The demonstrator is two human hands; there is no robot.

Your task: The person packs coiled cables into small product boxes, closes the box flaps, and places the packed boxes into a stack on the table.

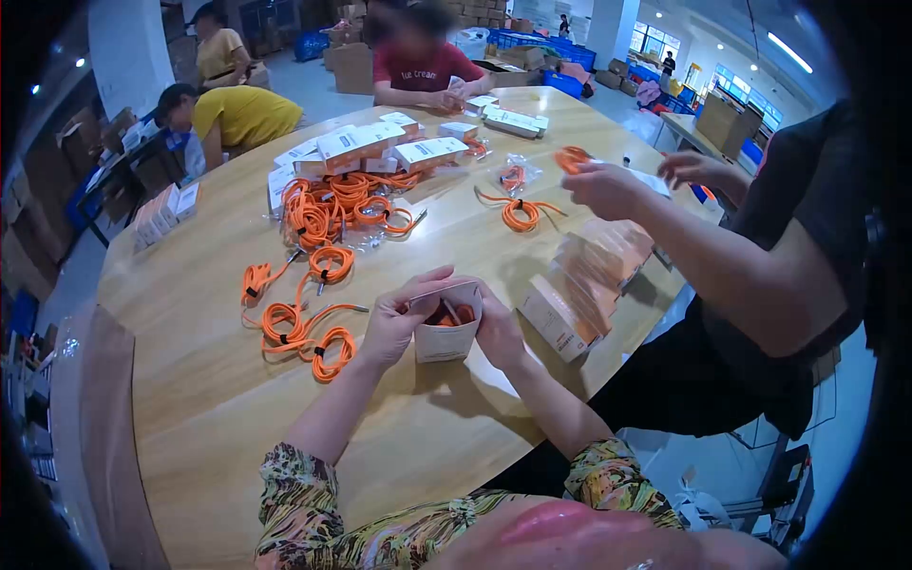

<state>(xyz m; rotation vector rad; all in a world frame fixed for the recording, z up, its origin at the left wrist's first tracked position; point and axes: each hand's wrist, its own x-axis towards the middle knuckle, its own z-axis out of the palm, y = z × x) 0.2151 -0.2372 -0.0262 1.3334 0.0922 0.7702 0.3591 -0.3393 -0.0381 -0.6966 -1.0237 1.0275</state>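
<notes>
Between my hands is a small white cardboard box (445, 344), its top open toward me and something orange and dark, apparently a coiled cable, inside. My left hand (391, 321) grips its left side, thumb at the upper edge. My right hand (498, 326) wraps the right side; some of its fingers are hidden behind the box. Left of my left hand lie loose coiled orange cables (281, 323) with black straps. Farther back is a big pile of orange cables (323, 209), with white and orange boxes (356, 145) heaped behind it.
At my right, a co-worker's hand (608, 188) holds an orange coil (572, 159) over the wooden table (218, 418). A row of boxes (560, 318) stands near that arm. One cable (520, 216) lies mid-table. Other people are at the far side.
</notes>
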